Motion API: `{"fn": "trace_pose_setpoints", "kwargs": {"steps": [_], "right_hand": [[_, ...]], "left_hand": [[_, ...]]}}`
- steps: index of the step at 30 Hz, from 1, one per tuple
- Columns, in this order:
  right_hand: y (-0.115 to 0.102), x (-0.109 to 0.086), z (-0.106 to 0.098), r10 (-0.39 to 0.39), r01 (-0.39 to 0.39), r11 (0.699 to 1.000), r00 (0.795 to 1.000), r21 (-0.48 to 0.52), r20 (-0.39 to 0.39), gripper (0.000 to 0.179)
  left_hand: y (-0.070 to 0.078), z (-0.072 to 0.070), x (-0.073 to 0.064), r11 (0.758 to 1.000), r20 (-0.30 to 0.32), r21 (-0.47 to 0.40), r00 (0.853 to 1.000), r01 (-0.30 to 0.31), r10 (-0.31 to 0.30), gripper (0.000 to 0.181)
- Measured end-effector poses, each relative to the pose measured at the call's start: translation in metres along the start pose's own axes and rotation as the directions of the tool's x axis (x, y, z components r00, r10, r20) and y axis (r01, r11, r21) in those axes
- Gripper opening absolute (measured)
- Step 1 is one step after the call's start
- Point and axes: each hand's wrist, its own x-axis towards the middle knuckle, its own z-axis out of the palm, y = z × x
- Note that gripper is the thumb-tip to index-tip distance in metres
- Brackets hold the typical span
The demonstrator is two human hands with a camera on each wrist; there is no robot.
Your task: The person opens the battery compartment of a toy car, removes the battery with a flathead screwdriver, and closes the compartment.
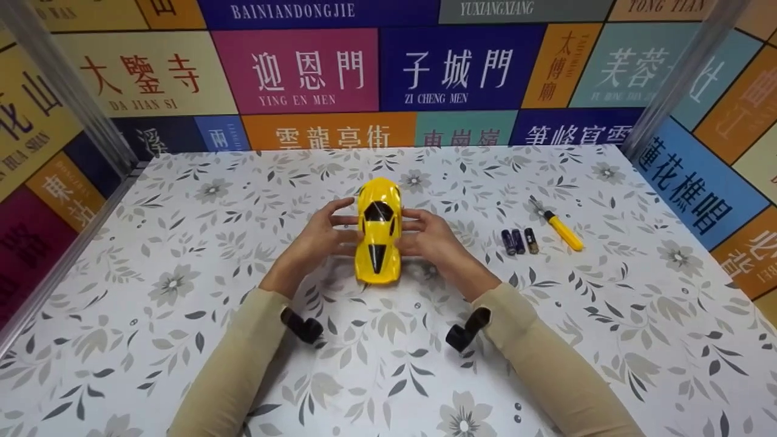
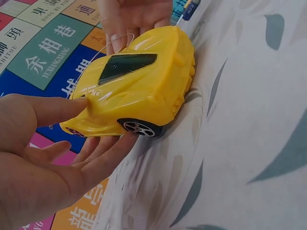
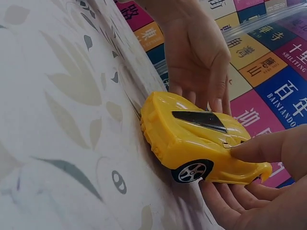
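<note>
A yellow toy car with black windows and silver-spoked wheels is between the two hands, over the middle of the table. My left hand holds its left side, and my right hand holds the right side. In the left wrist view, a fingertip of the left hand lies against the car's body, with other fingers under its lower edge near a wheel. The right wrist view shows the right hand gripping likewise, a digit above and fingers below. A thin wire loops over the car's top in the left wrist view.
To the right of the right hand, three dark batteries lie side by side. Beyond them is a screwdriver with a yellow handle. A floral cloth covers the table, and panels with printed characters stand along its back and sides.
</note>
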Motion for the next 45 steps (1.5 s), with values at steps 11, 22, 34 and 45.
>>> {"fn": "trace_pose_setpoints", "kwargs": {"steps": [11,22,34,45], "right_hand": [[0.004,0.014,0.008,0.043,-0.043,0.998,0.999,0.036,0.012,0.069],[0.011,0.016,0.010,0.049,-0.049,0.997,0.999,0.064,0.000,0.047],[0.013,0.015,0.011,0.072,-0.074,0.989,0.997,0.124,0.023,0.040],[0.011,0.012,0.006,0.095,-0.106,0.980,0.993,0.167,0.072,0.049]], "left_hand": [[-0.006,-0.006,0.006,0.999,-0.045,0.031,0.998,0.038,-0.037,0.067],[-0.006,-0.006,0.005,0.993,-0.071,0.059,0.993,0.102,-0.098,0.063],[-0.008,-0.005,0.005,0.985,-0.078,0.128,0.991,0.114,-0.105,0.057],[-0.005,-0.008,0.004,0.979,-0.071,0.158,0.990,0.130,-0.120,0.060]]}}
